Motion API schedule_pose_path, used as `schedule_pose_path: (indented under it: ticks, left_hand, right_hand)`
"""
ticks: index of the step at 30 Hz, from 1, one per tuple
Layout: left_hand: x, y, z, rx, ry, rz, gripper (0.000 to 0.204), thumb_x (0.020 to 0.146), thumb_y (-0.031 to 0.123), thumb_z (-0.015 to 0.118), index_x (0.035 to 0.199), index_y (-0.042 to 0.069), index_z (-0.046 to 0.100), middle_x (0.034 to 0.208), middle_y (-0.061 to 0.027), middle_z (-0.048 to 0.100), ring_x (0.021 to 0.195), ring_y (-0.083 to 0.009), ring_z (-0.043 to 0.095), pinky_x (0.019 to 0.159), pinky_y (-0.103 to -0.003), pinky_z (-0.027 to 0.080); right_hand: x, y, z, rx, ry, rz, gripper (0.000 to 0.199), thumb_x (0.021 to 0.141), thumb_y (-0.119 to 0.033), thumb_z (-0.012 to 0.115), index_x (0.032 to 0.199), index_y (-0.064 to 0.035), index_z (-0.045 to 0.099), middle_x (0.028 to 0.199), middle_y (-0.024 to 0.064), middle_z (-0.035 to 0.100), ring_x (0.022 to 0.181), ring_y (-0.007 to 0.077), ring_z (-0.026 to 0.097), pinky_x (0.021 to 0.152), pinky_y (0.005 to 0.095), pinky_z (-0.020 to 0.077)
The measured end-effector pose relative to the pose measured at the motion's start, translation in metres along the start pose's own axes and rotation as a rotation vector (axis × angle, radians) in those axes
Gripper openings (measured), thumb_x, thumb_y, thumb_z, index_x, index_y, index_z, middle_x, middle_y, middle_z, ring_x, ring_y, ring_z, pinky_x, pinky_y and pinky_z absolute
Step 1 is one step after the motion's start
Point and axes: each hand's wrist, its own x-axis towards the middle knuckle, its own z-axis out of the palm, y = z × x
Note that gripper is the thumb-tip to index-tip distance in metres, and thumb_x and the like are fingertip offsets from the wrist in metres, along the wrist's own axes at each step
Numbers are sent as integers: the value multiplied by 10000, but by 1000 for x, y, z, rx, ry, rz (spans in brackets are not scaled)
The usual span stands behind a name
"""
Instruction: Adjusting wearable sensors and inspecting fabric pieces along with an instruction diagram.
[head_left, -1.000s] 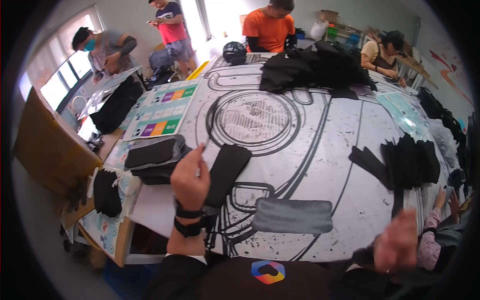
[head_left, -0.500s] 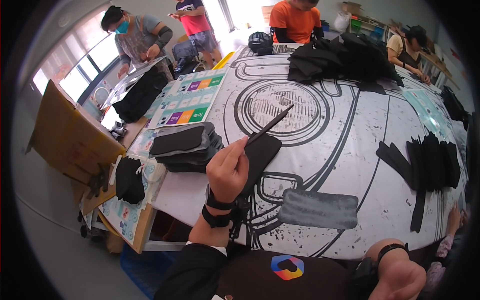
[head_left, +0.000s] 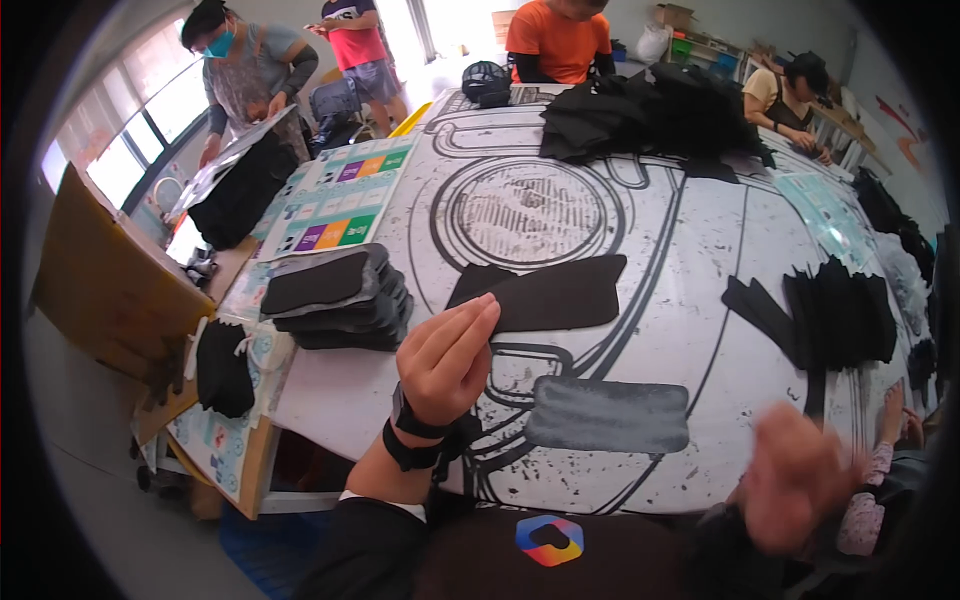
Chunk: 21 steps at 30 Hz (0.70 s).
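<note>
My left hand (head_left: pixel 445 355), with a black band at the wrist, pinches the left end of a long black fabric piece (head_left: pixel 555 293) that lies flat across the printed table (head_left: pixel 690 250). Just in front of it a grey fabric rectangle (head_left: pixel 608 415) rests near the table's front edge. My right hand (head_left: pixel 795 485) is a blur low at the right, off the table edge, with nothing visible in it. A stack of black fabric pieces (head_left: pixel 335 295) sits left of my left hand.
Black strips (head_left: pixel 830 315) fan out at the right and a big heap of black fabric (head_left: pixel 650 115) lies at the far side. Colour-block sheets (head_left: pixel 340 195) lie far left. Several people stand or sit around the table. A cardboard panel (head_left: pixel 100 280) leans at the left.
The black piece, held up on edge half a second ago, now lies flat on the table. My left hand has come down with it, and my right hand has moved up and left.
</note>
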Motion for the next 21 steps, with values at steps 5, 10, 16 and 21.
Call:
schedule_pose_path:
  ticks: [5,10,16,21]
  left_hand:
    - [5,23,4,-73,-81,201,277,670,-51,616,931,31,661,918,-85,652,841,-218,629,704,-291,519]
    - [12,51,-6,-109,-281,309,222,693,21,638,910,59,668,944,-79,647,929,-249,603,757,-339,497]
    - [-10,50,-10,-489,-316,-368,713,713,255,729,1307,40,400,1310,-146,420,1325,-269,206,1074,-424,149]
    - [-48,31,-25,-1436,-700,-1299,414,807,105,650,1171,-24,500,972,-70,598,762,-80,569,597,-212,485]
  right_hand:
    - [60,41,48,914,-239,617,445,916,-256,412,1273,-4,331,1066,122,473,859,150,533,698,321,505]
    - [54,41,53,982,-299,750,279,895,-172,513,1084,33,490,845,96,582,661,148,594,543,294,511]
    - [23,47,41,803,-174,743,175,862,-94,566,975,34,531,752,64,578,527,93,549,441,225,461]
    - [-9,58,48,747,-187,784,172,842,-71,593,972,34,553,749,52,581,515,72,520,440,205,436]
